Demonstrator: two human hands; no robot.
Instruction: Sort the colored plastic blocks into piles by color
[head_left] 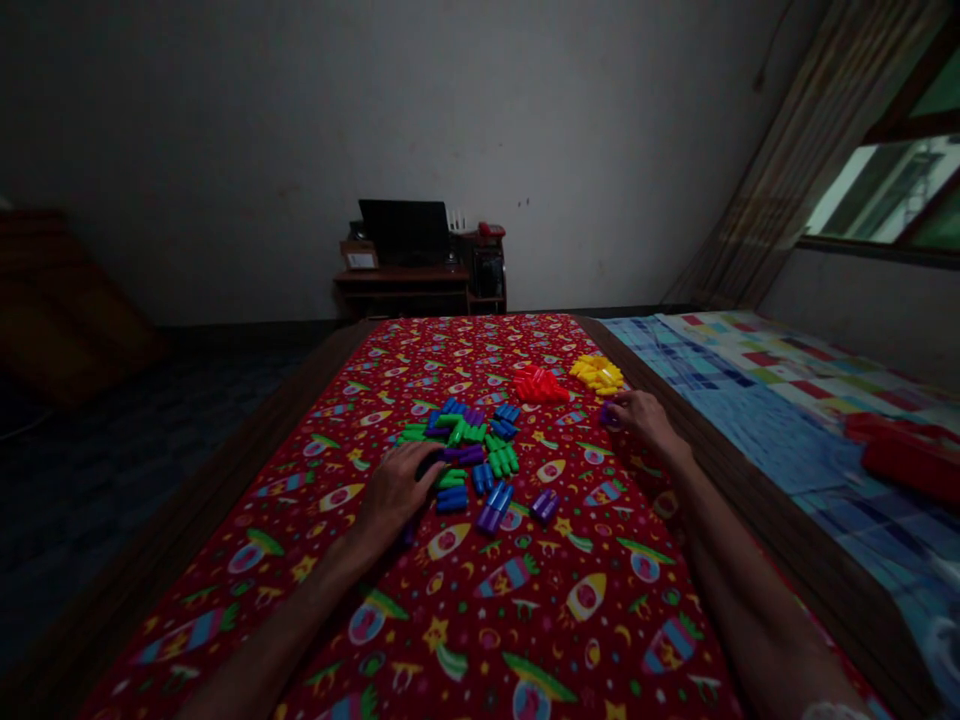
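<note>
Small plastic pieces shaped like short joined tubes lie on a red, rocket-patterned cloth (450, 560). My left hand (396, 485) rests at the near left edge of a mixed pile of green pieces (502, 458), blue pieces (451, 498) and purple pieces (469, 456). Its fingers curl around a dark spot, and what they hold is too dim to make out. Over on the right, my right hand (641, 415) pinches a purple piece (609, 416) low over the cloth, just nearer than a heap of yellow pieces (598, 374). Red pieces (538, 384) form a heap left of the yellow one.
Brown table edging (787, 540) borders the cloth. A bed with a blue checked cover (720, 400) stands along the right, with a red bag-like item (907, 455) on it. Against the far wall, a desk (405, 280) carries a dark monitor (405, 232).
</note>
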